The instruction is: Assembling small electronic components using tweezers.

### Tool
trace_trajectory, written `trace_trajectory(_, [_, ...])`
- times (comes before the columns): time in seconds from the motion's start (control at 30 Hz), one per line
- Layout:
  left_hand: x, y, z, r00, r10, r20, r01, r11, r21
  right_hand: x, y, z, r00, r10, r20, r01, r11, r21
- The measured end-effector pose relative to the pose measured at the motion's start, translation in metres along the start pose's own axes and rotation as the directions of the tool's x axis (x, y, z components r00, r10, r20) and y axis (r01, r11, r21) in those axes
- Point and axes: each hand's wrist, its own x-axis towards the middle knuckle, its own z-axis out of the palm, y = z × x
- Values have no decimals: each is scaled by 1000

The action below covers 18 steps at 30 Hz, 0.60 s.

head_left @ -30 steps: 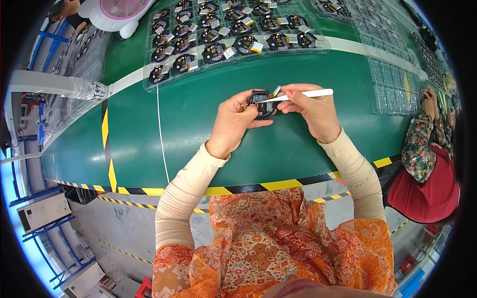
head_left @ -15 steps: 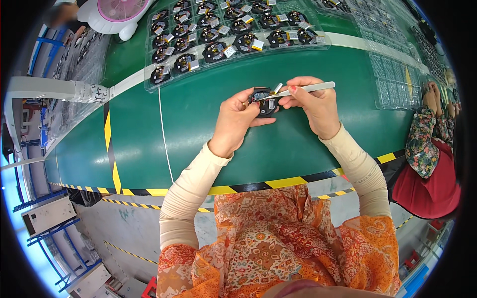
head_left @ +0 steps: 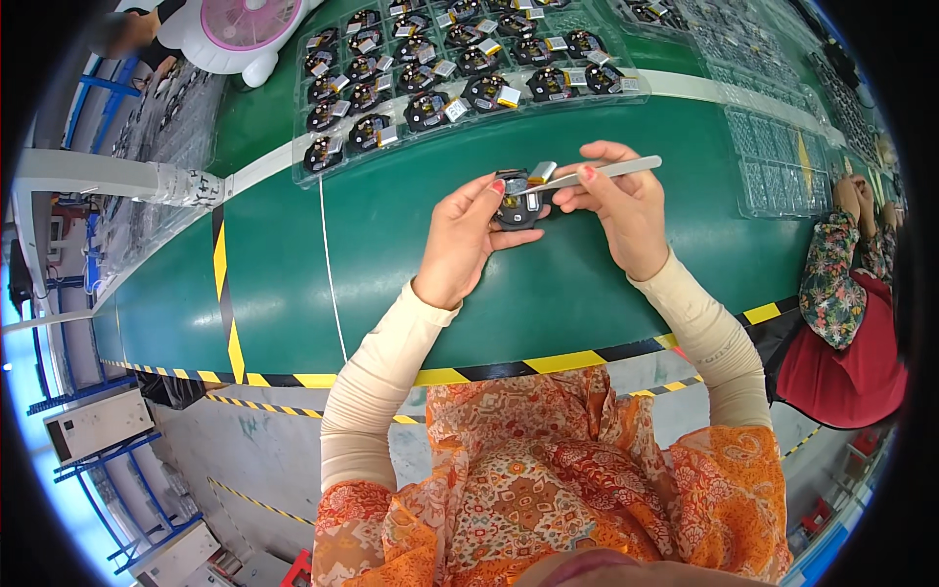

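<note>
My left hand [head_left: 476, 217] grips a round black device housing [head_left: 519, 210] with small electronics showing inside it. Its thumb presses on the housing's upper left rim. In my right hand [head_left: 616, 196] is a pair of metal tweezers [head_left: 621, 167], the tips reaching down into the housing. A small silvery battery cell [head_left: 542, 172] stands tilted at the housing's upper right edge, beside the tweezers. Whether the tweezer tips pinch anything is too small to tell. Both hands are over the green work surface [head_left: 430, 176].
Beyond my hands lies a clear plastic tray [head_left: 391, 147] of several similar housings with battery cells. Other clear trays [head_left: 773, 161] are at the right, near a co-worker's hands [head_left: 854, 196]. A white and pink fan [head_left: 249, 24] stands far left. Striped tape [head_left: 499, 370] lines the near edge.
My left thumb has shifted up onto the housing's rim, and the housing has turned slightly. The battery cell appears broader and tilted differently. The tray sits slightly farther right in view.
</note>
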Motion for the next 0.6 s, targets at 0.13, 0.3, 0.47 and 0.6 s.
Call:
trace_trajectory(0.13, [3, -5, -3, 996, 55, -75, -57, 998, -32, -11, -10, 1, 950, 172, 262, -177, 984, -4])
trace_trajectory(0.3, [4, -4, -4, 993, 82, -89, -82, 997, 2, -14, -4, 9, 765, 502, 404, -417, 863, -285])
trace_trajectory(0.47, [0, -3, 1, 994, 82, -66, -85, 996, -36, -14, 0, 9, 749, 560, 354, -420, 814, -401])
trace_trajectory(0.6, [-3, -7, -2, 998, 63, 7, -63, 997, -46, -16, 0, 11, 767, 536, 352, -415, 833, -366])
